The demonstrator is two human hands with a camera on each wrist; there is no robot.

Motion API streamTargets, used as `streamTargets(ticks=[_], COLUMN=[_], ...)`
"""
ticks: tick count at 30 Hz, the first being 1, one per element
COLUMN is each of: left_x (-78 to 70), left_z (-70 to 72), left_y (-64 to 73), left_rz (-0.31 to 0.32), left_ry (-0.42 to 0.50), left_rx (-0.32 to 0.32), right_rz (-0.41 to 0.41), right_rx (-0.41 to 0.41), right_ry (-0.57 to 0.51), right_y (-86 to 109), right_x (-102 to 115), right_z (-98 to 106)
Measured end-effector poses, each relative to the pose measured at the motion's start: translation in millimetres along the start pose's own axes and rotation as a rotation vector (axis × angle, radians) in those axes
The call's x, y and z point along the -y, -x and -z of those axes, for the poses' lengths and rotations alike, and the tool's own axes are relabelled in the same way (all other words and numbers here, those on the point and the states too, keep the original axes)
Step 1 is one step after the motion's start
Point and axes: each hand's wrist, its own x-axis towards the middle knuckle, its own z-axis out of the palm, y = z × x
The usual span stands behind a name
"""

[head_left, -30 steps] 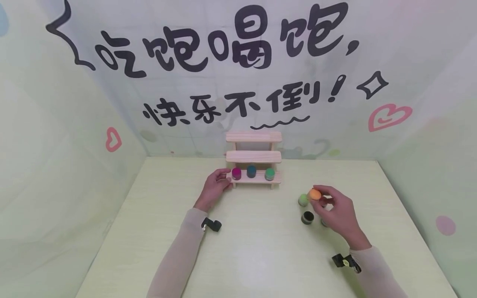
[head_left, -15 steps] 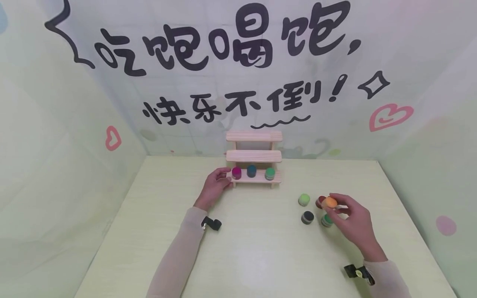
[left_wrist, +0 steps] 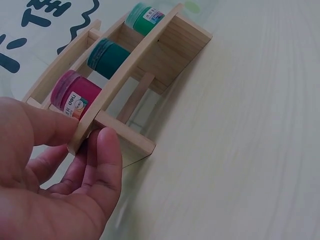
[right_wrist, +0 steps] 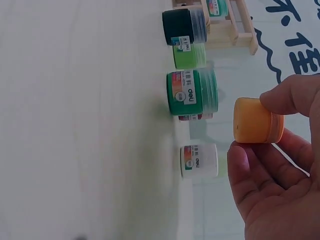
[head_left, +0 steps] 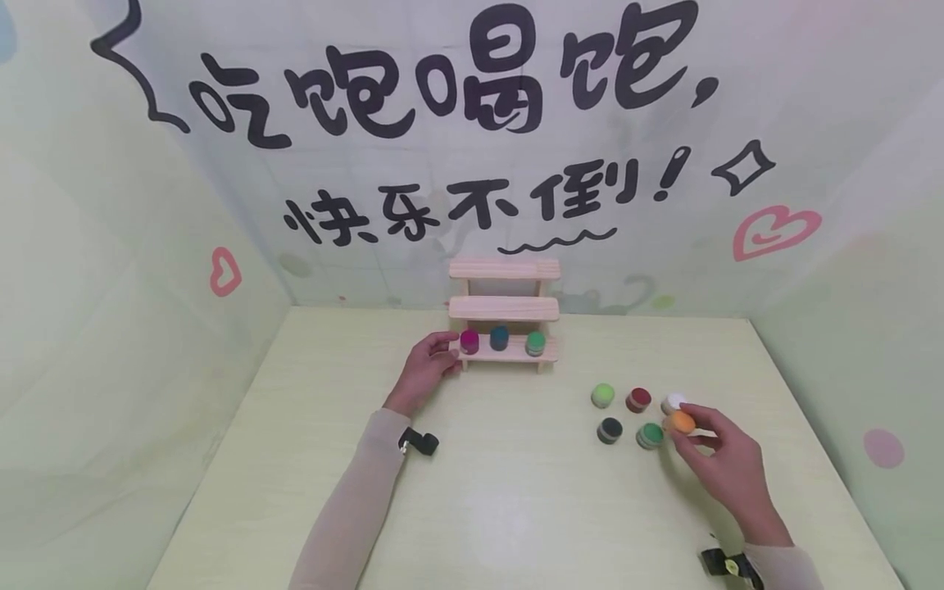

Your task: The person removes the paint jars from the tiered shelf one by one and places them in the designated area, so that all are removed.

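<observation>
My left hand pinches the left end of the lowest step of a small wooden tiered stand, as the left wrist view shows, thumb above and fingers below. On that step sit a magenta paint jar, a teal paint jar and a green paint jar. Between thumb and fingers my right hand holds an orange paint jar. It hangs above the table, overlapping a white paint jar in the head view and right of a dark green paint jar.
Left of my right hand, a light green jar, a dark red jar and a black-looking jar stand on the pale table. Behind the stand hangs a printed cloth backdrop; cloth also borders both sides.
My right hand has moved right and toward me with the orange jar, uncovering the dark red, green and part of the white jar. The left hand stays at the stand.
</observation>
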Motion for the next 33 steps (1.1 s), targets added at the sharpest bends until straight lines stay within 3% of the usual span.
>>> streamTargets(ticks=[11, 22, 33], left_x=[-3.7, -3.9, -4.9], left_z=[0.0, -3.4, -5.4], left_y=[1.2, 2.1, 5.1], left_rz=[0.012, 0.017, 0.003], left_ry=[-0.009, -0.01, 0.006], left_rx=[0.005, -0.008, -0.014], right_rz=[-0.094, -0.099, -0.101], right_rx=[0.056, 0.151, 0.191], right_ry=[0.028, 0.083, 0.092], right_y=[10.7, 9.1, 6.0], right_x=[-16.3, -27.8, -28.9], right_z=[11.6, 13.0, 14.1])
